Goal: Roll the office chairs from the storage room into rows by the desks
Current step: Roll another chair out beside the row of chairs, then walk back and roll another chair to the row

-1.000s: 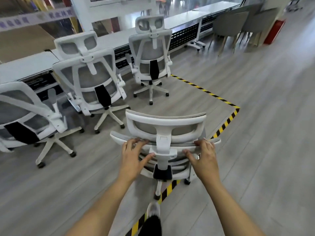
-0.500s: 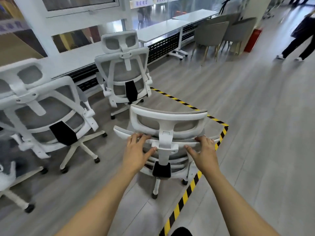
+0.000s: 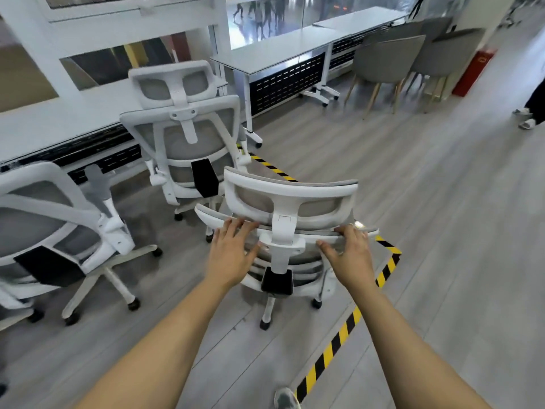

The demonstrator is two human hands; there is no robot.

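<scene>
Left hand and right hand both clamped on the white chair backrest, just beside a parked chair at the bench.

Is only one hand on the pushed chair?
No, the left hand and right hand both grip the backrest of the white office chair, either side of its headrest post.

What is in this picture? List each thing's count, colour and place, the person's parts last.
pushed office chair: one, white and grey, centre
parked office chairs: two, white and grey, left
desks: several, white, along windows
side chairs: several, grey, upper right
box: one, red, far right
tape: one line, yellow and black, on floor
bystander's shoes: two, pale, right edge
own shoe: one, grey, bottom edge
left hand: one, grips pushed office chair
right hand: one, same
</scene>
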